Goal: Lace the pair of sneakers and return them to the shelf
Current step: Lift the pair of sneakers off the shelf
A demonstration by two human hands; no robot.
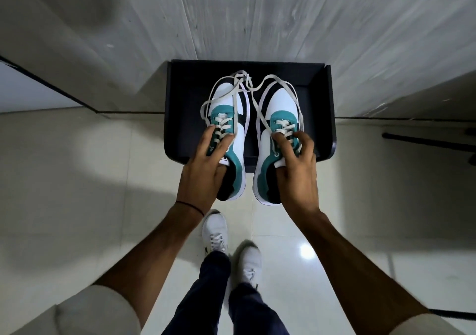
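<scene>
I hold a pair of white, teal and black sneakers over a black shelf (185, 107), toes pointing away from me. My left hand (206, 164) grips the left sneaker (226, 97) at its tongue and collar. My right hand (296, 164) grips the right sneaker (283, 102) the same way. Both are laced through the lower eyelets. Long loose white lace ends (247, 82) trail forward and cross between the two toes. The heels of both sneakers stick out past the shelf's front edge.
The shelf stands against a grey wood-grain wall (283, 20). Its right side panel (331, 107) rises beside the right sneaker. Glossy pale floor tiles (103, 205) lie below. My own feet in white shoes (216, 234) stand close to the shelf. A dark bar (425, 141) lies at right.
</scene>
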